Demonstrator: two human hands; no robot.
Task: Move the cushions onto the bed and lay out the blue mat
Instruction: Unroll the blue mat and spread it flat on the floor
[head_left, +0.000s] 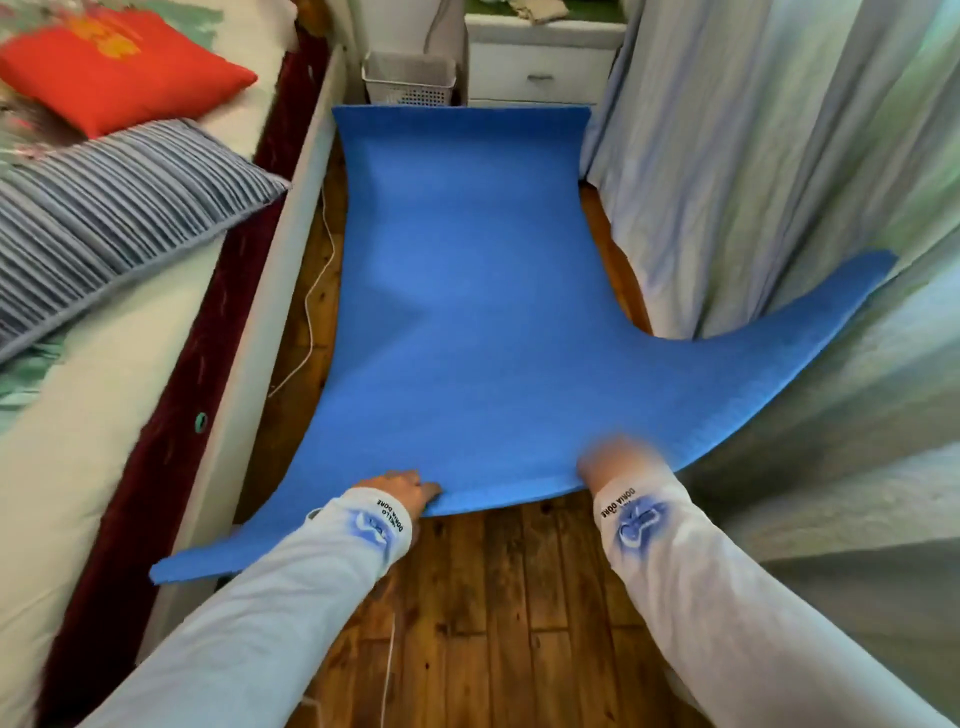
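The blue mat is spread over the wooden floor between the bed and the curtains. Its far end curls up against the white furniture, and its near corners bend up against the bed side and the curtain. My left hand grips the mat's near edge. My right hand, blurred, holds the same edge further right. A red cushion and a grey striped cushion lie on the bed at the left.
Pale curtains hang along the right side. A white plastic basket and a white drawer unit stand at the far end. A white cable runs along the floor by the bed. Wooden floor shows near me.
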